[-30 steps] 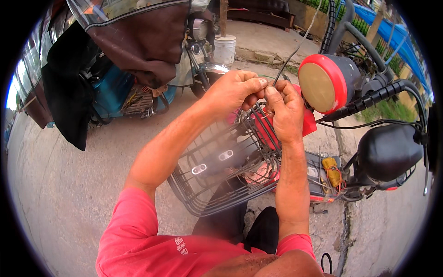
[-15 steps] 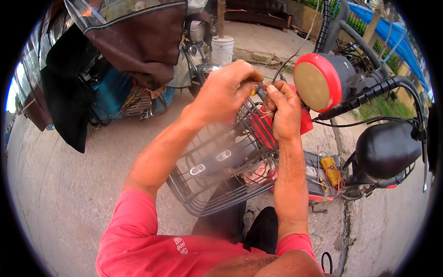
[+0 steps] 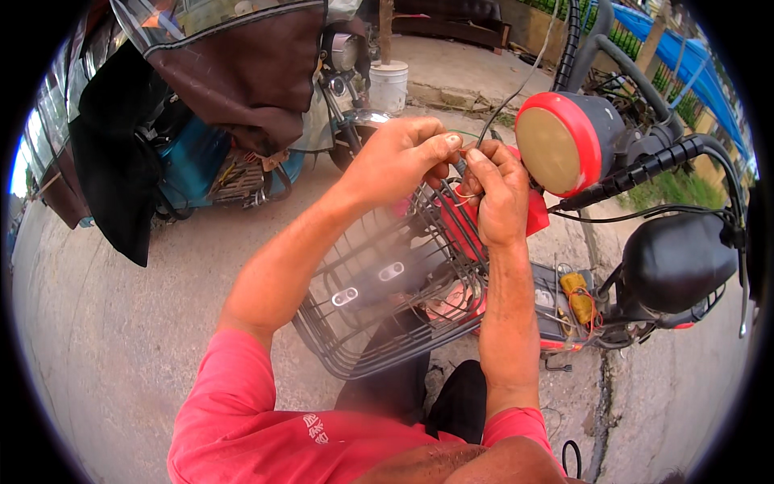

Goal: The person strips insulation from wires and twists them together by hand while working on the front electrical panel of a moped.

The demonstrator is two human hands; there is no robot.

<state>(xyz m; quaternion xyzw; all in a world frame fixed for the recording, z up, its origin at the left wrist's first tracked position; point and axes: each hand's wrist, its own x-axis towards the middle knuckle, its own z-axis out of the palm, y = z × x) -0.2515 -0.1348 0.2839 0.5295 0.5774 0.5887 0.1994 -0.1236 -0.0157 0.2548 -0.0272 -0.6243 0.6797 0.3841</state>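
My left hand is closed, with thumb and forefinger pinching thin wires just left of the red-rimmed lamp. My right hand is closed on the same wires, thumb uppermost, its fingertips almost meeting those of the left. A thin green wire and a black cable rise from between the hands, and a pale loop of wire hangs below my right thumb. Under my hands is a grey wire basket on a red scooter.
A teal vehicle with a brown cover stands at the left, beside a white bucket. A black seat, curved handlebar and yellow bundle are at the right. A blue tarp hangs behind.
Half a second ago my left hand was higher and turned over, with something small and yellow at its fingertips; now it is slightly lower, its thumb showing. My right hand has barely moved.
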